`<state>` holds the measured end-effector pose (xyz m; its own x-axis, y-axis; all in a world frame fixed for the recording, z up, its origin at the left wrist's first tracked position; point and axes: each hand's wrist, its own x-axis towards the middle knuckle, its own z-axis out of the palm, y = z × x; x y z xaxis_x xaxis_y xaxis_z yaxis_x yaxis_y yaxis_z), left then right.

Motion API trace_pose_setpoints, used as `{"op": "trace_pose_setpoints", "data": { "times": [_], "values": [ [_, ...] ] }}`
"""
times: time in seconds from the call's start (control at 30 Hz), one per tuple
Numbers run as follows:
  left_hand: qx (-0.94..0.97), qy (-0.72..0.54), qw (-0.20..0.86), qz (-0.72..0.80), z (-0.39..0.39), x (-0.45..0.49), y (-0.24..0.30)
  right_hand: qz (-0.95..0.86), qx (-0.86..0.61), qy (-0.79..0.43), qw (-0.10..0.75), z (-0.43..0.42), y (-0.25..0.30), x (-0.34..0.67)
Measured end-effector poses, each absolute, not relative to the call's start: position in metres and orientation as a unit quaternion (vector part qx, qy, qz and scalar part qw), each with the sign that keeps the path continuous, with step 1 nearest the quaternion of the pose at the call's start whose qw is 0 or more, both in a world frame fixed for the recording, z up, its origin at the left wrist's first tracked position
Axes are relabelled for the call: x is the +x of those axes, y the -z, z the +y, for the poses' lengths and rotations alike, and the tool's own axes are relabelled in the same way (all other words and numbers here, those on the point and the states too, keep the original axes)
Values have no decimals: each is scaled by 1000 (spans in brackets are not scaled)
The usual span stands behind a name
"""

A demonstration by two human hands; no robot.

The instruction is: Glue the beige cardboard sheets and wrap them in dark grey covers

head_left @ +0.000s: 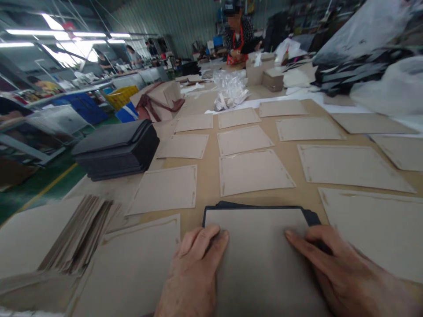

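A plain beige cardboard sheet (261, 259) lies in front of me on top of dark sheets (228, 204), whose edges show along its far side and far right corner. My left hand (198, 268) grips the left edge, its thumb on the cardboard and its fingers curled at the border. On the right edge, my right hand (343, 268) has its thumb on the cardboard and its fingers bent around the dark corner. Left of my left hand lies another cardboard sheet (139, 264) with brownish glue-like streaks along its borders.
Similar streaked cardboard sheets (254, 171) lie in rows over the brown table (205, 176). A stack of dark sheets (115, 149) and a leaning pile of cardboard (42, 233) stand at left. Farther back are a clear plastic bag (229, 90) and a person in a red apron (236, 39).
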<state>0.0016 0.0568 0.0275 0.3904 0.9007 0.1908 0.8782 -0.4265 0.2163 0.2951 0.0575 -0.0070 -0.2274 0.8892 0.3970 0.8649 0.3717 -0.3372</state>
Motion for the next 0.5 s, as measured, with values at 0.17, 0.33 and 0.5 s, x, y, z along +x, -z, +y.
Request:
{"op": "trace_pose_setpoints", "data": {
  "times": [0.17,0.33,0.5],
  "values": [
    [851,-134,-43,505,58,8,-20,-794,-551,-42,254,65,-5,298],
    [837,-152,-44,524,60,13,-20,-726,-629,-112,254,89,-12,301],
    [838,-172,-71,512,60,11,-14,-713,-640,-180,222,103,-19,298]
  ]
}}
